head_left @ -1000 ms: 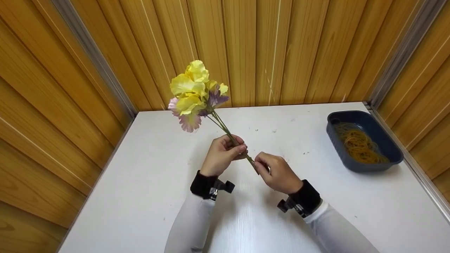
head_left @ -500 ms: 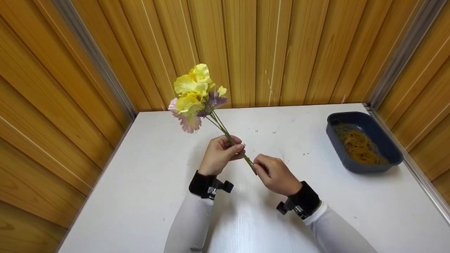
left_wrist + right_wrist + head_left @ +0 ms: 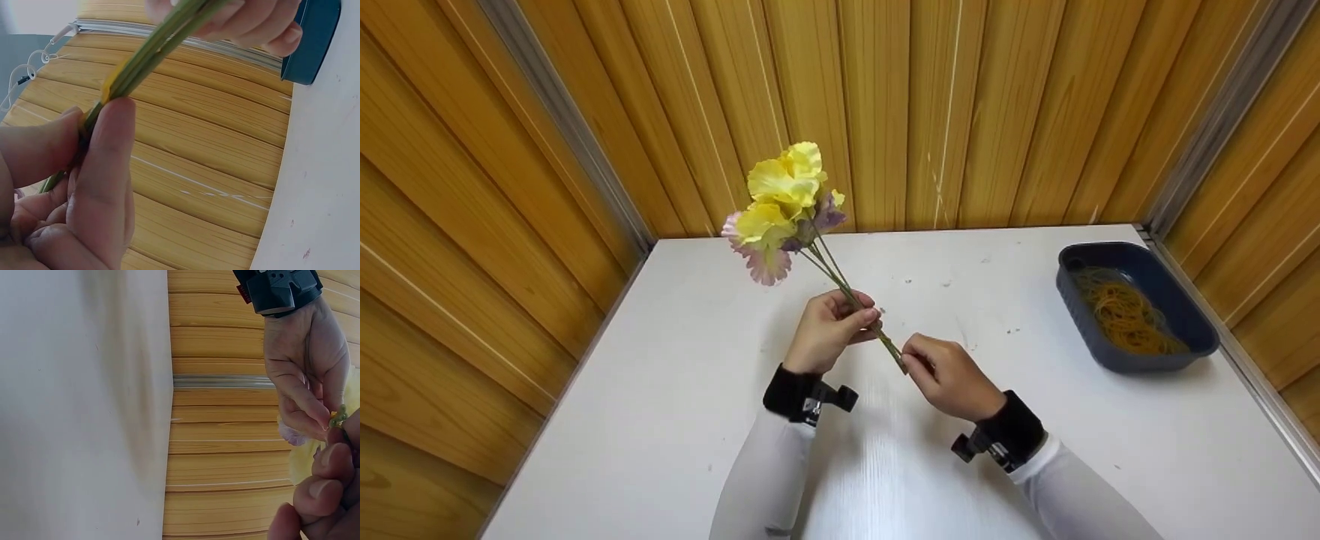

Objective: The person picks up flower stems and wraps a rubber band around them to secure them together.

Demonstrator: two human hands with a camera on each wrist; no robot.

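Observation:
A small bunch of artificial flowers (image 3: 780, 206), yellow with pink and purple blooms, is held above the white table (image 3: 675, 390). Its green stems (image 3: 855, 307) slant down to the right. My left hand (image 3: 832, 330) pinches the stems about halfway along, thumb and fingers curled round them (image 3: 140, 62). My right hand (image 3: 945, 371) grips the lower stem ends, fingertips (image 3: 332, 464) curled at the tip. A yellow rubber band (image 3: 112, 81) shows on the stems in the left wrist view.
A dark blue tray (image 3: 1136, 300) holding several yellow rubber bands stands at the table's right side. Wooden panel walls (image 3: 885, 105) close the table in at the back and both sides.
The flower bunch has tilted slightly more upright, with the blooms shifting right and up. Both hands keep their hold on the stems.

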